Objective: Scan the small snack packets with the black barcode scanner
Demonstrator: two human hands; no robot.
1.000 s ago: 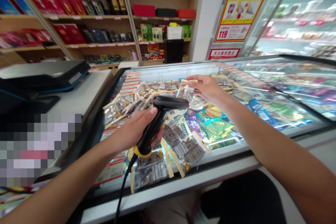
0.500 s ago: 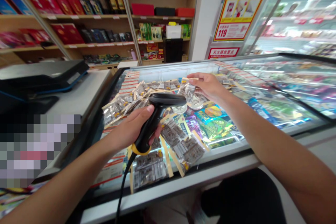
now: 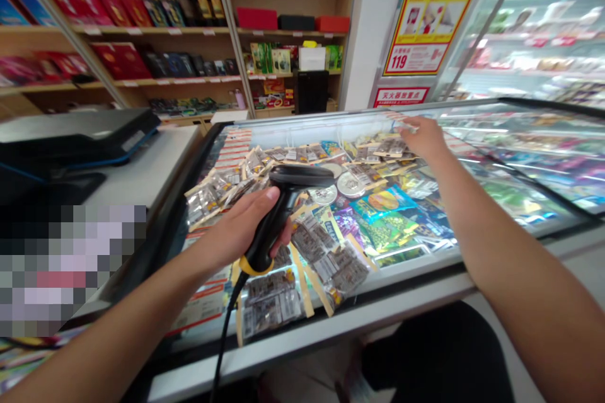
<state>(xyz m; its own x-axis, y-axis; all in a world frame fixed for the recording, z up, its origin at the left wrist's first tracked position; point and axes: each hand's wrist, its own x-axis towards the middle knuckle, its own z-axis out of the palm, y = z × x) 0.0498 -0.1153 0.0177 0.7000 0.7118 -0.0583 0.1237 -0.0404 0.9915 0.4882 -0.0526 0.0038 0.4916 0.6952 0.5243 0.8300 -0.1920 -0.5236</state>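
Observation:
My left hand (image 3: 243,230) is wrapped round the grip of a black barcode scanner (image 3: 283,208) with a yellow ring and a dangling cable, held above the freezer's glass lid (image 3: 425,252). Many small clear snack packets (image 3: 265,167) lie spread over the lid. My right hand (image 3: 420,138) reaches to the far right of the pile and rests on packets (image 3: 385,148) there; its fingers lie low over them, and I cannot make out whether they grip one.
A grey counter (image 3: 142,170) with a black till device (image 3: 80,135) stands to the left. Wooden shelves (image 3: 189,31) of boxed goods line the back wall. A glass-fronted chiller (image 3: 534,31) and a red and yellow poster (image 3: 435,6) are at the right.
My right hand, which held a clear packet in front of the scanner, has swung right and away to the far packets. The scanner hand has stayed nearly still.

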